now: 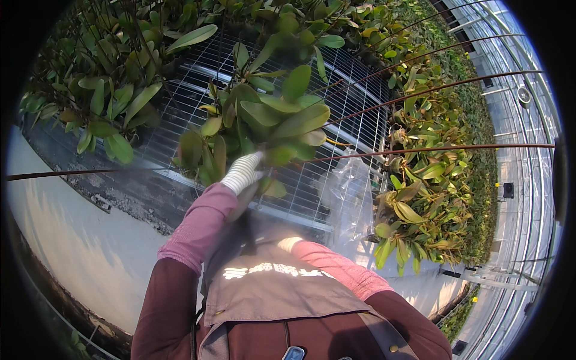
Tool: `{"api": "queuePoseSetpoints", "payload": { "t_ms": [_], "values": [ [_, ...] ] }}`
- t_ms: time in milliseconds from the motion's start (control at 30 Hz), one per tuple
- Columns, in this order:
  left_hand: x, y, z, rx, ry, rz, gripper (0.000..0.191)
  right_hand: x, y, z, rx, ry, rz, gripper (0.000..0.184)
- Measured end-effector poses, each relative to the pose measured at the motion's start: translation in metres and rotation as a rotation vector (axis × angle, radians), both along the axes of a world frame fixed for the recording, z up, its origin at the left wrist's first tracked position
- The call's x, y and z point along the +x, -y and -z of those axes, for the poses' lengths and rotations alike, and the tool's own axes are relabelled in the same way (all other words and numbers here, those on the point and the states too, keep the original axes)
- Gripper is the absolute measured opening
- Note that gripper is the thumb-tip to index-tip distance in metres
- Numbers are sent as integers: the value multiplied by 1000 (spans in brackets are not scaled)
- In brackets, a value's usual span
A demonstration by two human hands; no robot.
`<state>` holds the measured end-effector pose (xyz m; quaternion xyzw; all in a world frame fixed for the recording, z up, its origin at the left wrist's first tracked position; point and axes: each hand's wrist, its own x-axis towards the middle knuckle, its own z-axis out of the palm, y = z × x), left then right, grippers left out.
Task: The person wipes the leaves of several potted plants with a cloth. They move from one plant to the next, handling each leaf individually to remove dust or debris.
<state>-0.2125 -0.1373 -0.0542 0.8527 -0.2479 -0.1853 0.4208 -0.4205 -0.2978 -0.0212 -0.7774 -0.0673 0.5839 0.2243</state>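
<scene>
My left hand (pixel 243 173), in a white ribbed glove, reaches in at the base of a leafy orchid-like plant (pixel 279 117). Broad green leaves cover most of its fingers, so its grip is hidden. A blurred pale shape (pixel 243 202) shows just under the glove; what it is, I cannot tell. My right hand (pixel 288 243) is close to my body, at the edge of the brown apron (pixel 270 292). Only a bit of pale glove shows beyond the pink sleeve, and its fingers are out of sight. Beneath the plant runs a wire-mesh bench (pixel 297 193).
A clear plastic bag (pixel 351 193) lies on the mesh, right of centre. Dense plants crowd the left (pixel 108 99) and right (pixel 427 189) of the bench. Long thin reddish stems (pixel 427 150) stretch across the view. A pale bench wall (pixel 81 202) runs along the near left.
</scene>
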Motion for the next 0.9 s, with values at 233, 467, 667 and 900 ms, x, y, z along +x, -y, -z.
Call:
{"api": "queuePoseSetpoints", "payload": {
  "t_ms": [233,467,667,900],
  "values": [
    [-13,-2,-22,-184,-131,-163,36,-10,22,-49,157,-3,209,38],
    [-26,4,-16,-451,-146,-249,32,8,46,-143,529,-476,1037,24],
    [-31,7,-22,-408,-146,-280,31,40,49,-130,508,29,1457,17],
    [-33,5,-18,-374,-78,-305,29,95,18,-47,481,124,1495,20]
  ]
}}
